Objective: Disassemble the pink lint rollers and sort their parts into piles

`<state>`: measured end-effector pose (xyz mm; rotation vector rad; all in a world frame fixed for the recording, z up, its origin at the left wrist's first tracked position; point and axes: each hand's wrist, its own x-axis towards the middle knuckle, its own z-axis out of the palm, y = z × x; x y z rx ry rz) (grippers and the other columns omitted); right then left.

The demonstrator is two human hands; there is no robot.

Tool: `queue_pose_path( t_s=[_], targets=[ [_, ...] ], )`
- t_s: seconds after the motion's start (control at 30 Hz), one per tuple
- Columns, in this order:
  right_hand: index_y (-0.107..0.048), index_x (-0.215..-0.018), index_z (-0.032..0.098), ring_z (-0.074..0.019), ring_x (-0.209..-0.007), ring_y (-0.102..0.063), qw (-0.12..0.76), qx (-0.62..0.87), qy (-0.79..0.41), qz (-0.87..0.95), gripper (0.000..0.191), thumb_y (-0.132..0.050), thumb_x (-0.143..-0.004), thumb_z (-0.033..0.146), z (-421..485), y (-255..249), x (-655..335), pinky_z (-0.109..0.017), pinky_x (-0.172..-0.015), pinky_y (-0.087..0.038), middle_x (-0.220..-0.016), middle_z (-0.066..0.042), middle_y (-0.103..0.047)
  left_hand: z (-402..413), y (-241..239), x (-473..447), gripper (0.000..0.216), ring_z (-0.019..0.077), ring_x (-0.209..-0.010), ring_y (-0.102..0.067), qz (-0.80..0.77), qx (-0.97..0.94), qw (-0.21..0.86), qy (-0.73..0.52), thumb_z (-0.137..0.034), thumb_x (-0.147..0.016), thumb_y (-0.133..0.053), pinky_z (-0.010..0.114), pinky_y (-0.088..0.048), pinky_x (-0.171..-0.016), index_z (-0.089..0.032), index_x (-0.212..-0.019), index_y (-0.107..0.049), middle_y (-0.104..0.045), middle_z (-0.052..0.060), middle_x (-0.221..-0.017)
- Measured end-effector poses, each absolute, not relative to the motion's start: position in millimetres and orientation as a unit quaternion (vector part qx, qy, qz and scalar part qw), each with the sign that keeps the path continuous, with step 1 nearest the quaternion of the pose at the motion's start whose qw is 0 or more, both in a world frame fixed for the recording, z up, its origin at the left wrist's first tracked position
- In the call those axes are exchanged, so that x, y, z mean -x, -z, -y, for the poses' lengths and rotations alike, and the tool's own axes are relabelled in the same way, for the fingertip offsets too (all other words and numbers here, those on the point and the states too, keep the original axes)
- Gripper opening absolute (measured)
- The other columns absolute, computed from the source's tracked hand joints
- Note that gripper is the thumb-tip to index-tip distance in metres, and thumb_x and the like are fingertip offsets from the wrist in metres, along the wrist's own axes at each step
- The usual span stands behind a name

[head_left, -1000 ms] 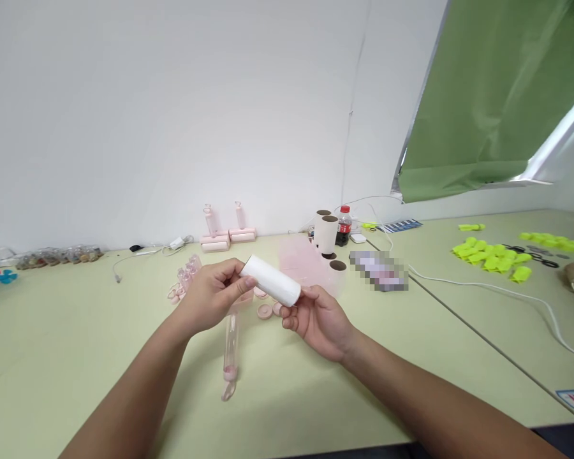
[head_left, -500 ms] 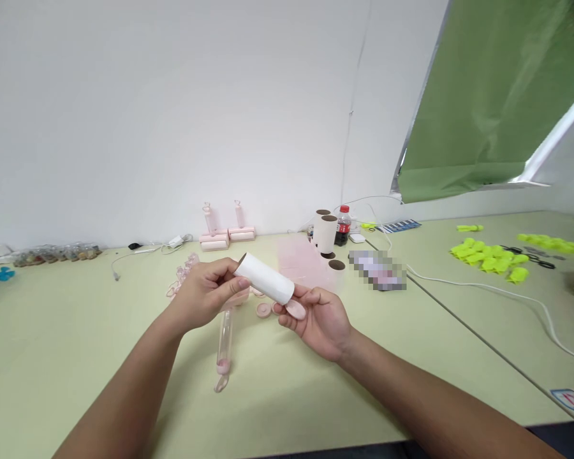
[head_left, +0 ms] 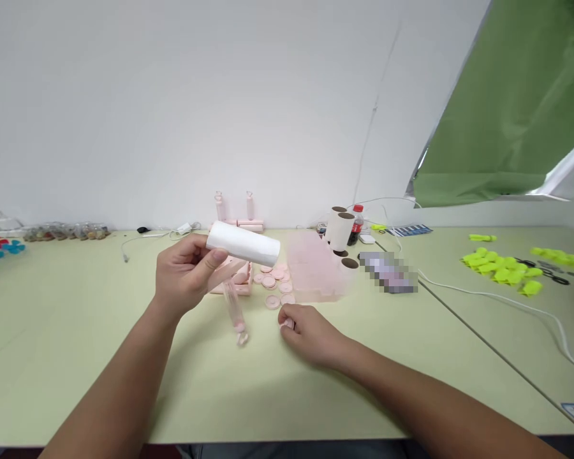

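My left hand [head_left: 184, 274] is closed around one end of a white paper roll [head_left: 243, 243], held tilted above the table. Lower down, my right hand [head_left: 310, 335] is at the tabletop with curled fingers on a small pink cap [head_left: 287, 324], mostly hidden by them. Several round pink caps [head_left: 272, 301] lie just beyond it. Between the hands is a clear tube [head_left: 235, 309] with a pink end and a loop. Behind the white roll, a pink tray [head_left: 245, 290] is partly covered.
A translucent pink box [head_left: 310, 268] stands beyond my right hand. Behind it are upright white rolls [head_left: 340, 231] and a cola bottle [head_left: 356, 226]. Pink tubes [head_left: 249, 207] stand by the wall. Yellow-green pieces [head_left: 500, 264], scissors [head_left: 552, 277] and a white cable [head_left: 497, 296] lie at right.
My left hand has moved left and up with the white roll. My right hand has left the roll's lower end and come down to the table, its fingers now curled. The view has shifted.
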<state>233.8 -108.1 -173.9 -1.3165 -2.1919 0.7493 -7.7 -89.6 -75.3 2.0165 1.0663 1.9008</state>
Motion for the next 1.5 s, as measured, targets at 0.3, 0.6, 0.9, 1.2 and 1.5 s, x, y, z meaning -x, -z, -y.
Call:
queue_pose_path(
  t_s=[0.3,0.6,0.9,1.2,1.5],
  targets=[
    [-0.049,-0.074,0.019,-0.0139,-0.064,-0.047,0.169,0.483,-0.175,0.841,0.007,-0.051,-0.081,0.017,47.6,149.5,-197.9,-0.025,-0.057,-0.027,-0.070,-0.001,-0.055,91.3,82.6,0.7,0.018,0.0070,-0.045,-0.033,-0.336,-0.682,0.072,-0.646,-0.034,-0.080,-0.070,0.023,-0.029,-0.044,-0.020,-0.072,-0.064,-0.043,-0.007,-0.049],
    [-0.044,-0.066,0.019,-0.0114,-0.054,-0.043,0.136,0.490,-0.182,0.842,0.018,-0.053,-0.081,0.019,24.9,144.8,-178.9,-0.025,-0.052,-0.025,-0.063,0.001,-0.050,81.4,86.3,0.2,0.017,0.0042,-0.041,-0.031,-0.282,-0.689,0.064,-0.665,-0.027,-0.078,-0.073,0.019,-0.025,-0.039,-0.017,-0.069,-0.062,-0.041,-0.008,-0.046],
    [-0.056,-0.093,0.019,-0.0187,-0.079,-0.058,0.186,0.526,-0.161,0.814,0.019,-0.054,-0.077,0.007,27.5,128.9,-194.3,-0.027,-0.062,-0.038,-0.097,-0.008,-0.062,83.6,83.0,-1.3,0.019,0.0049,-0.044,-0.037,-0.275,-0.650,0.077,-0.704,-0.029,-0.078,-0.074,0.019,-0.031,-0.041,-0.016,-0.069,-0.062,-0.047,-0.006,-0.049],
    [-0.051,-0.113,0.022,-0.0178,-0.084,-0.059,0.430,0.317,-0.186,0.824,0.024,-0.050,-0.090,0.018,85.0,148.3,-214.8,-0.032,-0.070,-0.049,-0.100,-0.007,-0.061,76.9,92.4,-9.2,0.027,0.0060,-0.039,-0.036,-0.250,-0.520,0.310,-0.756,-0.041,-0.080,-0.071,0.019,-0.032,-0.036,-0.019,-0.075,-0.057,-0.044,-0.007,-0.049],
    [-0.046,-0.125,0.028,-0.0190,-0.091,-0.060,0.612,0.267,-0.268,0.695,0.049,-0.070,-0.083,0.031,113.6,123.3,-211.9,-0.032,-0.071,-0.054,-0.111,-0.007,-0.055,92.3,105.9,-27.2,0.031,0.0069,-0.045,-0.038,-0.297,-0.616,0.403,-0.609,-0.044,-0.078,-0.073,0.020,-0.040,-0.043,-0.016,-0.074,-0.060,-0.044,-0.006,-0.050]
  ],
)
